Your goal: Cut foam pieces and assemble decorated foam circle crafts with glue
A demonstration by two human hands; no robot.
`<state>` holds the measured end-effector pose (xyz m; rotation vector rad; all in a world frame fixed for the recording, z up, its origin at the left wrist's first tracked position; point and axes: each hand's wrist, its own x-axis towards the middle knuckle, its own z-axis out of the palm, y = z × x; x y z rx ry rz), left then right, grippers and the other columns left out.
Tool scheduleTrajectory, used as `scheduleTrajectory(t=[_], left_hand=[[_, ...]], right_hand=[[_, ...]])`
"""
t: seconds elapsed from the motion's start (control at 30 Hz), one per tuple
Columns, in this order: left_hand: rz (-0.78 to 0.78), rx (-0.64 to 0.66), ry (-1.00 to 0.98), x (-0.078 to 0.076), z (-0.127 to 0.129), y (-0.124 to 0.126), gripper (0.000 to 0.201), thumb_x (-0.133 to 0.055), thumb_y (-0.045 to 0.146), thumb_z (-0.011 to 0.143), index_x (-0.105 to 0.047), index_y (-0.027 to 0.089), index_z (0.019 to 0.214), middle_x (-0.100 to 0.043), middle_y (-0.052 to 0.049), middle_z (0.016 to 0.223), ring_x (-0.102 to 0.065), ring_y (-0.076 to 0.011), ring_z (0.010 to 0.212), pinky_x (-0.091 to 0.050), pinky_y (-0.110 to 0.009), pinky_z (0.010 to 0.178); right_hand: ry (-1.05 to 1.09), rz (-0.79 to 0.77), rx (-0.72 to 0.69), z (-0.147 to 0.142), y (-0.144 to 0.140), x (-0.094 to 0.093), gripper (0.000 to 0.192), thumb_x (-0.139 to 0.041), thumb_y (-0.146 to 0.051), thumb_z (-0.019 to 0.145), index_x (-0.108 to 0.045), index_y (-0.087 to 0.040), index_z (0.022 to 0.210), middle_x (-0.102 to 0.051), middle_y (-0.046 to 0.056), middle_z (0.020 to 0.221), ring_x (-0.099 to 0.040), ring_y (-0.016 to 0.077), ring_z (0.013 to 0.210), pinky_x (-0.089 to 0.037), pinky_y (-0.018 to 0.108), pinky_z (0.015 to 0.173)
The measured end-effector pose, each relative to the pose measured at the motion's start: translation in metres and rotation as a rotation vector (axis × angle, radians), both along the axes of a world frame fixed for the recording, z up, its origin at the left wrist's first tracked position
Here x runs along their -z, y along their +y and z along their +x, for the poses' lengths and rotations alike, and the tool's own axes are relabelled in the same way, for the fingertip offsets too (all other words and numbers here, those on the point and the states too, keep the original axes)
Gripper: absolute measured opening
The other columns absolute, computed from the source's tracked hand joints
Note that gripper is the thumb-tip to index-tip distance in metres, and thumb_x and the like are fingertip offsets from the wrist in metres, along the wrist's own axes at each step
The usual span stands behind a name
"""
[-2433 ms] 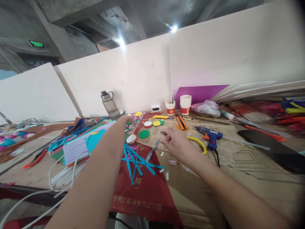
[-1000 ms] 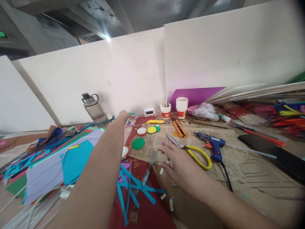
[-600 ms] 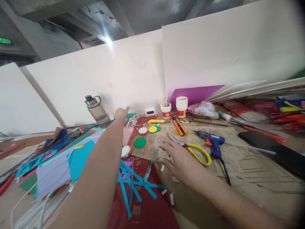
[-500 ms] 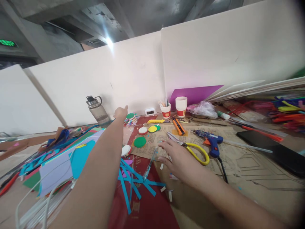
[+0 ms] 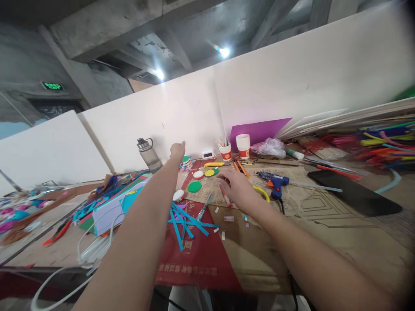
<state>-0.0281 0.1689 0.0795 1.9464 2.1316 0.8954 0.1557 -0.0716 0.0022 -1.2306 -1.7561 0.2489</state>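
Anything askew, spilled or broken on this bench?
Mostly clutter: blue strips lie in a criss-crossed heap with a pen overlapping them, and white scraps are scattered nearby. The bottle looks tilted, possibly lens distortion. No spill or breakage visible.

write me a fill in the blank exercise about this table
The glue gun has a trigger coloured ____.
The disc stack near the left hand has a top coloured ____.
The paper strips are coloured ____.
As pictured, the bottle stands to the ____ of the pen cup.
Missing words: orange; green; blue; left.
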Motion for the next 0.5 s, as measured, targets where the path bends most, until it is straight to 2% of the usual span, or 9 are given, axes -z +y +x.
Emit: scheduleTrajectory(t=[0.07,0.17,0.33,0.5], left_hand=[[0.045,0.049,-0.132,0.002,0.005,-0.013,0.04,-0.037,0.037,0.092,-0.068,0.012,0.094,-0.071,-0.016,0.105,-0.064,-0.0246,0.097,-0.045,-0.033,0.076],[0.078,0.143,-0.337,0.011,0.013,-0.039,0.034,-0.04,0.032,0.089,-0.067,0.011,0.093,-0.071,-0.013,0.096,-0.065,-0.0189,0.087,-0.046,-0.028,0.069],[0.058,0.34,-0.594,0.04,0.023,-0.097,0.022,-0.057,0.035,0.078,-0.064,0.014,0.081,-0.067,-0.006,0.074,-0.061,-0.0127,0.063,-0.046,-0.025,0.061],[0.034,0.494,-0.691,0.07,0.029,-0.141,0.023,-0.056,0.037,0.078,-0.059,0.016,0.069,-0.06,-0.002,0.065,-0.053,-0.0095,0.055,-0.042,-0.023,0.057]], right_hand=[[0.04,0.038,0.024,0.004,0.002,-0.001,0.022,-0.048,-0.009,0.09,-0.069,-0.015,0.094,-0.07,0.01,0.101,-0.062,0.0185,0.097,-0.045,0.033,0.089],[0.08,0.03,0.086,0.009,0.004,0.001,0.021,-0.047,-0.016,0.092,-0.068,-0.016,0.09,-0.07,0.008,0.091,-0.062,0.0179,0.087,-0.044,0.03,0.081],[0.112,0.001,0.183,0.017,0.007,0.004,0.025,-0.046,-0.027,0.093,-0.062,-0.019,0.077,-0.068,0.005,0.08,-0.058,0.0167,0.074,-0.039,0.028,0.071],[0.102,-0.004,0.262,0.023,0.011,0.009,0.038,-0.048,-0.043,0.09,-0.046,-0.021,0.058,-0.056,0.001,0.059,-0.044,0.0142,0.058,-0.032,0.028,0.061]])
